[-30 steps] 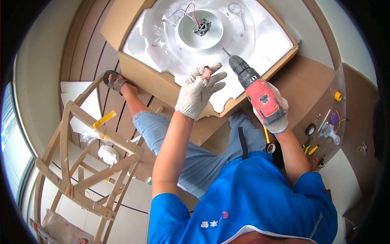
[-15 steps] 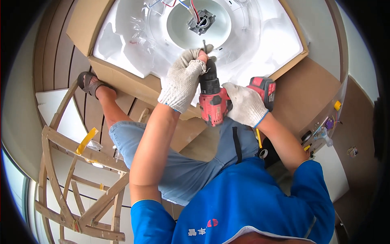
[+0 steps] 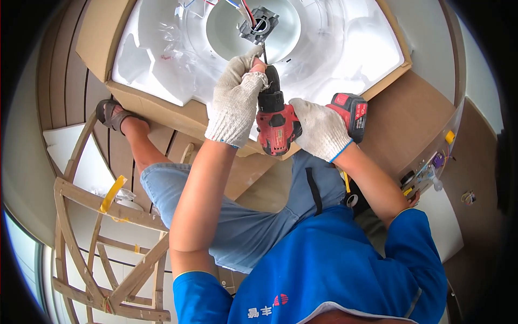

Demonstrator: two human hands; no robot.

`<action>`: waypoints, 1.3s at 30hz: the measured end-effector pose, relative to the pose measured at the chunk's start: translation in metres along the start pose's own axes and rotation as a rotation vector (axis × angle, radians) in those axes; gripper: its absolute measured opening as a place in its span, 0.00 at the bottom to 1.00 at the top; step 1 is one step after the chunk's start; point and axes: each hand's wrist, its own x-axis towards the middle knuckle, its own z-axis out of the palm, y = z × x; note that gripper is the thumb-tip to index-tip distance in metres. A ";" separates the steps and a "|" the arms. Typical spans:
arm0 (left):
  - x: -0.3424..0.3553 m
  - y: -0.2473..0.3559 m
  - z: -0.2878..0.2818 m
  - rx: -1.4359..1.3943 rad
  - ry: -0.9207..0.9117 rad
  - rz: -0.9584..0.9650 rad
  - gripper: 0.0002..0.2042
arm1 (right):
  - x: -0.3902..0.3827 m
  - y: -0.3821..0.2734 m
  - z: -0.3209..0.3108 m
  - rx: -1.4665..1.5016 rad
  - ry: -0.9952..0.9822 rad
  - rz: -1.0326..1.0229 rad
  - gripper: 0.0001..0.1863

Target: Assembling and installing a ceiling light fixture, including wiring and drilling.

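My right hand (image 3: 318, 127), in a white knit glove, grips the handle of a red and black cordless drill (image 3: 278, 129), its battery at the right. My left hand (image 3: 234, 97), gloved with an exposed fingertip, is closed at the drill's front end, by the chuck and thin bit (image 3: 264, 54). The bit points up at a grey metal bracket (image 3: 259, 25) with red, blue and white wires, inside a round white fixture (image 3: 221, 29). This lies in white foam (image 3: 372, 48) within a cardboard box (image 3: 94, 38). Exactly what my left fingertips touch is partly hidden.
A wooden stepladder-like frame (image 3: 81, 191) with yellow tape stands at the left beside a white board (image 3: 65, 146). My sandalled foot (image 3: 110, 116) rests near the box. Tape rolls, hand tools and small parts (image 3: 431, 167) lie at the right, by a brown board (image 3: 404, 108).
The drill has swung left and turned upright, its bit now up by the bracket. My left hand has gone from open fingers beside it to closed at its front end, moving slightly up.
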 end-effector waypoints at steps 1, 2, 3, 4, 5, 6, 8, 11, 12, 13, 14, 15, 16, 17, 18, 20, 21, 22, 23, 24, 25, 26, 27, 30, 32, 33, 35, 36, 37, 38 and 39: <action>0.000 0.000 -0.001 0.002 -0.001 -0.003 0.12 | 0.000 0.001 0.000 0.004 0.003 -0.009 0.16; 0.001 0.000 -0.002 -0.014 -0.010 -0.028 0.12 | 0.001 0.002 -0.002 0.004 0.001 -0.006 0.16; 0.001 -0.001 -0.003 -0.029 -0.020 -0.053 0.13 | 0.002 0.002 -0.004 -0.017 -0.002 0.011 0.15; 0.001 -0.002 -0.004 -0.030 -0.021 -0.055 0.13 | 0.002 0.002 -0.004 -0.038 -0.005 0.027 0.15; 0.001 -0.003 -0.004 -0.032 -0.019 -0.064 0.12 | 0.002 0.004 -0.004 -0.039 -0.005 0.028 0.15; 0.002 -0.004 -0.004 -0.034 -0.017 -0.072 0.12 | 0.003 0.006 -0.004 -0.060 0.011 0.007 0.16; 0.002 -0.003 -0.005 -0.075 -0.024 -0.071 0.11 | 0.003 0.009 -0.005 -0.080 0.027 -0.014 0.16; 0.003 -0.006 -0.006 -0.094 -0.024 -0.026 0.13 | 0.005 0.013 -0.005 -0.089 0.031 -0.043 0.17; 0.002 -0.006 -0.006 -0.109 -0.022 -0.024 0.13 | 0.005 0.013 -0.005 -0.089 0.041 -0.054 0.17; 0.002 -0.005 -0.005 -0.124 -0.019 -0.021 0.13 | 0.005 0.014 -0.004 -0.089 0.052 -0.065 0.17; 0.002 -0.004 -0.004 -0.124 -0.020 -0.024 0.13 | 0.005 0.015 -0.003 -0.088 0.050 -0.063 0.17; 0.002 -0.003 -0.003 -0.148 -0.016 -0.025 0.13 | 0.005 0.016 -0.003 -0.089 0.059 -0.065 0.17; 0.002 -0.003 -0.002 -0.172 -0.012 -0.025 0.13 | 0.005 0.017 -0.002 -0.090 0.067 -0.068 0.16; 0.002 -0.004 -0.003 -0.171 -0.010 -0.027 0.13 | 0.006 0.017 -0.001 -0.088 0.066 -0.068 0.16; 0.003 -0.006 -0.005 -0.167 -0.013 -0.016 0.13 | 0.007 0.017 -0.001 -0.099 0.080 -0.070 0.15; 0.004 -0.005 -0.007 -0.162 -0.017 -0.005 0.14 | 0.008 0.017 0.000 -0.110 0.095 -0.071 0.14; 0.005 -0.001 -0.009 0.035 -0.006 0.027 0.14 | 0.008 0.017 0.001 -0.118 0.107 -0.071 0.15; 0.006 0.002 -0.012 0.231 0.004 0.058 0.14 | 0.008 0.018 0.003 -0.127 0.119 -0.070 0.15; 0.009 0.005 -0.016 0.385 0.051 0.199 0.13 | 0.008 0.019 0.005 -0.129 0.122 -0.067 0.15; 0.012 0.010 -0.022 0.520 0.095 0.325 0.13 | 0.008 0.021 0.007 -0.109 0.154 -0.065 0.14; 0.015 0.014 -0.027 0.653 0.140 0.452 0.13 | 0.008 0.023 0.009 -0.090 0.187 -0.062 0.13; 0.015 0.024 -0.026 0.584 0.125 0.487 0.14 | 0.009 0.023 0.011 -0.088 0.185 -0.064 0.13; 0.025 0.025 -0.031 0.636 0.095 0.569 0.15 | 0.011 0.021 0.013 -0.081 0.192 -0.088 0.13; 0.035 0.032 -0.019 0.730 0.015 0.776 0.15 | 0.011 0.016 0.011 -0.085 0.173 -0.097 0.14; 0.032 0.046 -0.006 0.730 0.036 0.582 0.15 | 0.011 0.017 0.010 -0.098 0.153 -0.079 0.15; 0.033 0.045 -0.005 0.728 0.034 0.583 0.15 | 0.011 0.020 0.011 -0.105 0.161 -0.075 0.14; 0.037 0.046 -0.007 0.678 -0.019 0.553 0.13 | 0.012 0.021 0.012 -0.110 0.173 -0.072 0.12; 0.038 0.048 -0.010 0.727 -0.045 0.524 0.11 | 0.013 0.020 0.012 -0.100 0.167 -0.073 0.12; 0.040 0.048 -0.013 0.730 -0.046 0.525 0.11 | 0.013 0.019 0.012 -0.090 0.161 -0.073 0.12; 0.042 0.047 -0.014 0.709 -0.063 0.562 0.10 | 0.013 0.020 0.012 -0.088 0.162 -0.071 0.12; 0.044 0.045 -0.014 0.687 -0.080 0.598 0.09 | 0.014 0.021 0.013 -0.091 0.177 -0.082 0.12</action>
